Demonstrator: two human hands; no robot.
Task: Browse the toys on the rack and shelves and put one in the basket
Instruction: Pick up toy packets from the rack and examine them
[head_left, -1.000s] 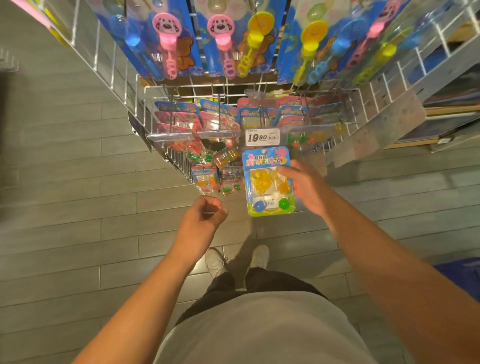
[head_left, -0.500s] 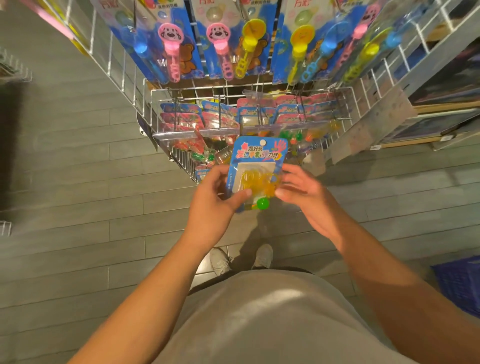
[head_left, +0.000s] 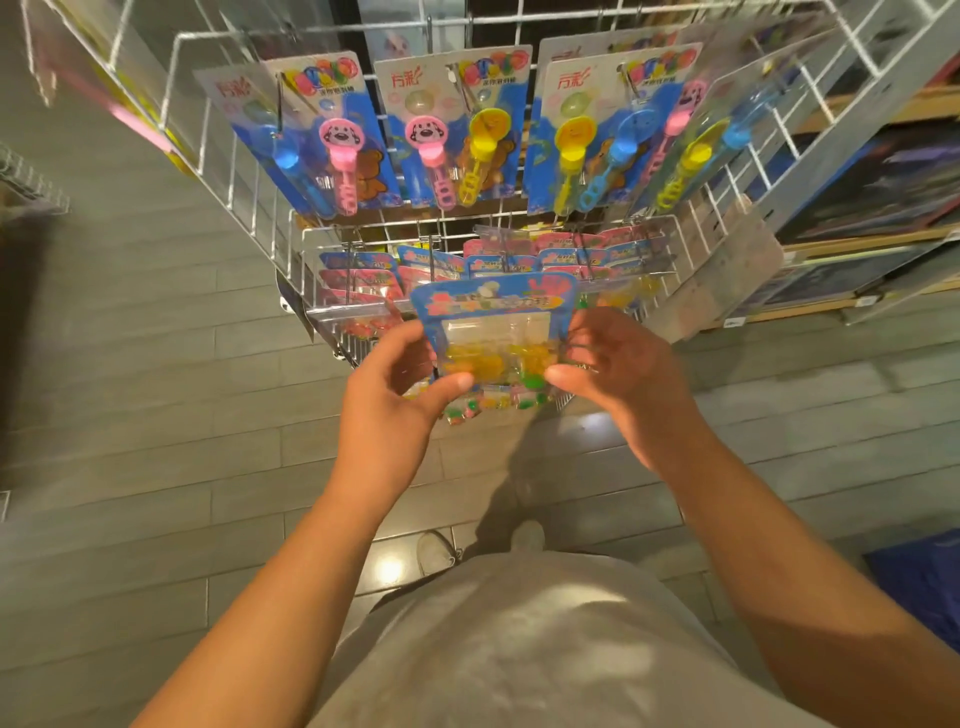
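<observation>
Head: toy pack (head_left: 496, 332) raised, tilted.

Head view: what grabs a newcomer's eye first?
The blue toy pack at centre, held up in front of the wire rack, left hand and right hand gripping its side edges. Above it, a row of bright bubble wand cards hangs on the rack. A blue basket peeks in at lower right.

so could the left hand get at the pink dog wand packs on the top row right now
Probably not yet: the left hand is busy gripping the blue toy pack with the right hand. Nothing blocks the pink dog wand packs themselves.
</observation>
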